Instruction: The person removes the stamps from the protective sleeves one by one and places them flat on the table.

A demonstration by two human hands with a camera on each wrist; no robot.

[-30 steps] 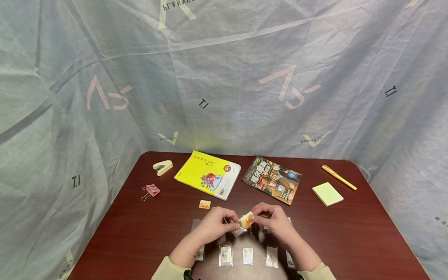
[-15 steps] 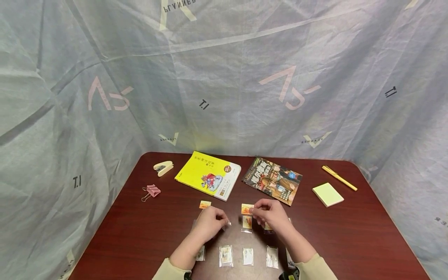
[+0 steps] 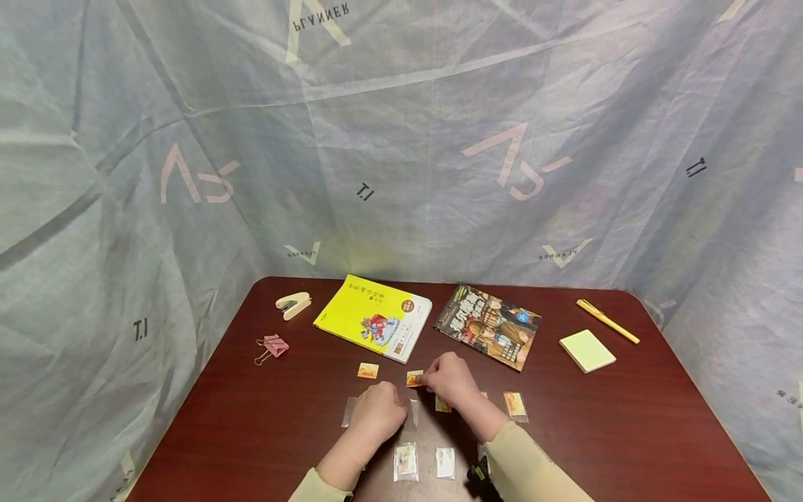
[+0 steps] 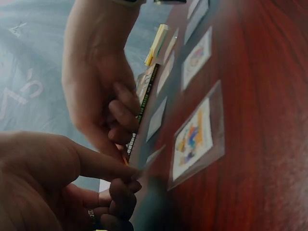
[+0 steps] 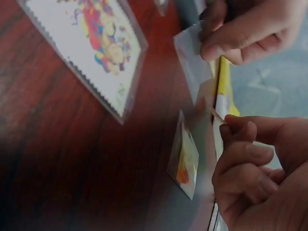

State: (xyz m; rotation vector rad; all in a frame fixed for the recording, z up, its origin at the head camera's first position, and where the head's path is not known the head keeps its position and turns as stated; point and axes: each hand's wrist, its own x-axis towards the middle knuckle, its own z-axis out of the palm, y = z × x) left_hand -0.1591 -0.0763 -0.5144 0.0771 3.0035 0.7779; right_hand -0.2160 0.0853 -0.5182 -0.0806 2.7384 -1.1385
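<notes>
In the head view my right hand (image 3: 450, 378) pinches a small orange-and-yellow stamp (image 3: 413, 378) by its right edge, low over the table. My left hand (image 3: 378, 410) pinches a clear plastic sleeve (image 5: 188, 62) between thumb and finger; the right wrist view shows it see-through. A second orange stamp (image 3: 368, 370) lies loose beyond the left hand. Sleeved stamps (image 3: 514, 404) lie to the right, one (image 3: 442, 404) partly under the right hand. Closer in, more sleeved stamps (image 3: 406, 461) form a row, partly hidden by the forearms.
Behind the hands lie a yellow book (image 3: 364, 314) and a dark comic-style book (image 3: 489, 326). A cream stapler (image 3: 293, 305) and pink binder clip (image 3: 273, 346) are at left, a sticky-note pad (image 3: 587, 351) and yellow pen (image 3: 607, 321) at right. Grey cloth (image 3: 401, 139) hangs behind.
The stamp and sleeve, together between both hands a second ago, have come apart. The right hand has carried the stamp leftward over the table; the left hand keeps the sleeve, now slightly nearer.
</notes>
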